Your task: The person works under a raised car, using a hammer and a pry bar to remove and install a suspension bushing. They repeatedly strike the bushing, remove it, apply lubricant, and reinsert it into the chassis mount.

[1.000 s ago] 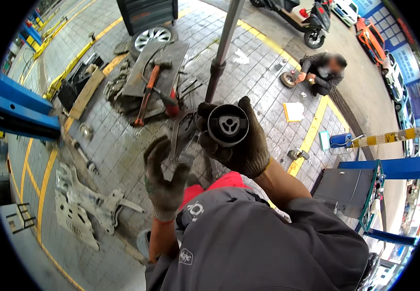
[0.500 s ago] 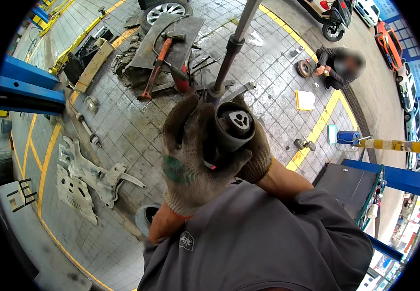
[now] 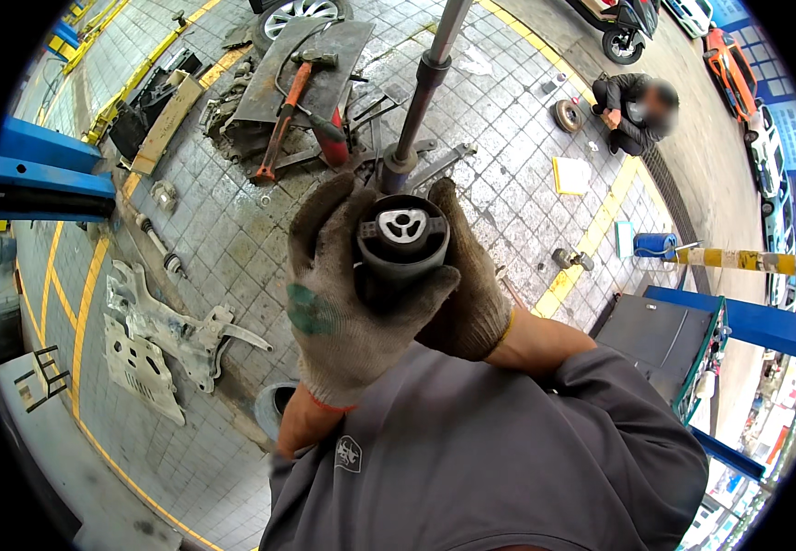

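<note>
Held up in front of my chest is a round black rubber bushing [image 3: 405, 259] with a pale metal core that has several holes. My left hand [image 3: 332, 308], in a grey knit glove with a green patch, wraps its near and left sides, the thumb lying across the front. From the right, my right hand [image 3: 471, 289], in a dirtier glove, cups it; part of that palm is hidden behind the bushing. Just beyond rises a tall metal post [image 3: 416, 115] with a collar, its foot partly hidden by the bushing and my hands.
A red-handled hammer [image 3: 286, 119] lies on a dark metal sheet [image 3: 343, 55] ahead. Metal subframe parts [image 3: 173, 321] lie on the tiles at left, near a blue lift arm [image 3: 53, 174]. A person [image 3: 637, 110] crouches at the far right. A dark cabinet [image 3: 660, 344] stands near right.
Both hands have shifted slightly left with the bushing. The bushing has turned, so its metal core now faces up more squarely. The crouching person's hands have moved.
</note>
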{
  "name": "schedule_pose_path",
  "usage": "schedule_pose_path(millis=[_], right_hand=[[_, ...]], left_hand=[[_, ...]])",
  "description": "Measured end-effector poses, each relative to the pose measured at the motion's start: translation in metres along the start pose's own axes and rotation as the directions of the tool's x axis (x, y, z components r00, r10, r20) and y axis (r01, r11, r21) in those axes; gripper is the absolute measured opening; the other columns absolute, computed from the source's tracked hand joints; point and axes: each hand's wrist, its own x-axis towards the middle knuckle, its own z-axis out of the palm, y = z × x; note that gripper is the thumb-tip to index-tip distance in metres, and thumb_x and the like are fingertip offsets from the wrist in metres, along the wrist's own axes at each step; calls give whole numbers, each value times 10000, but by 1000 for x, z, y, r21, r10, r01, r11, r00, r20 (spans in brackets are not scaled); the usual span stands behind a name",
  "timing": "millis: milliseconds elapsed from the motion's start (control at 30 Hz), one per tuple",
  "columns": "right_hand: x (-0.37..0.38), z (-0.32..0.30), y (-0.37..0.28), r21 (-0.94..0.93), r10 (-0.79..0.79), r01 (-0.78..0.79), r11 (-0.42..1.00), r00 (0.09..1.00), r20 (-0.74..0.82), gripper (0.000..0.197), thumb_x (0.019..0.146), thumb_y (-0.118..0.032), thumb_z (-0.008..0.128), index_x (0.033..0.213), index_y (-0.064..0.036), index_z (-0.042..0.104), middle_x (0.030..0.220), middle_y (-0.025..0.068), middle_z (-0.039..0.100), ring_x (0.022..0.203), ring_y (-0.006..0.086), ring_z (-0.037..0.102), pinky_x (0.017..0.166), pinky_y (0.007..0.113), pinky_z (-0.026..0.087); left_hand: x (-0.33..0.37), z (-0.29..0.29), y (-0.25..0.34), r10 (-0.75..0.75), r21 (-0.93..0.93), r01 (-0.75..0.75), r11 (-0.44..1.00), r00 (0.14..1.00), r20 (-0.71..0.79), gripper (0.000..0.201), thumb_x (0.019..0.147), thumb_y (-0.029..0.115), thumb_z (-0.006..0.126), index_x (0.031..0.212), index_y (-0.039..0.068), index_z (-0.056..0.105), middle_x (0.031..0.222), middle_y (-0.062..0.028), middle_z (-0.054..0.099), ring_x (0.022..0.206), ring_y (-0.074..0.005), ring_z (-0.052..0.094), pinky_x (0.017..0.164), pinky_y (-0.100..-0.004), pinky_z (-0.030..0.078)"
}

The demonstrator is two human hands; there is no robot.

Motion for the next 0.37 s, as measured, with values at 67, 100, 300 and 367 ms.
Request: schedule_pose_path(millis=[67, 100, 300, 367], right_hand=[[-2, -4, 3, -83, -24, 24, 996, 1000, 9, 478, 1025, -408, 544, 1361, -68, 550, 1317, 106, 642, 1185, 246, 640, 1028, 416, 533], [-4, -7, 3, -160, -47, 49, 986, 999, 15, 470, 1025, -372, 550, 1374, -58, 533, 1326, 112, 633, 1198, 248, 633, 1036, 411, 526], [-10, -25, 5, -904, -365, 338, 262, 902, 232, 481, 1024, -153, 587, 1452, 4, 433, 1382, 150, 583, 1272, 264, 592, 1082, 380, 481], [-10, -27, 8, -908, -375, 347, 236, 894, 244, 493, 1024, -116, 593, 1465, 14, 417, 1391, 156, 574, 1284, 266, 585, 1090, 375, 474]], left_hand=[[-1, 0, -3, 1, -20, 0, 1000, 1000, 6, 828, 672, 380, 954, 1327, 23, 595, 1410, -216, 512, 1287, -401, 543, 1035, -478, 512], [-2, 0, -5, 4, -21, -3, 1000, 1000, 18, 825, 672, 381, 955, 1324, 24, 598, 1407, -213, 515, 1288, -397, 538, 1039, -478, 509], [-10, -1, -10, 47, -27, -45, 999, 997, 63, 835, 714, 475, 900, 1349, 28, 592, 1412, -199, 515, 1313, -370, 504, 1081, -480, 452], [-11, -1, -14, 73, -44, -70, 997, 995, 74, 859, 738, 535, 866, 1368, 25, 582, 1426, -197, 508, 1321, -360, 500, 1097, -484, 429]])
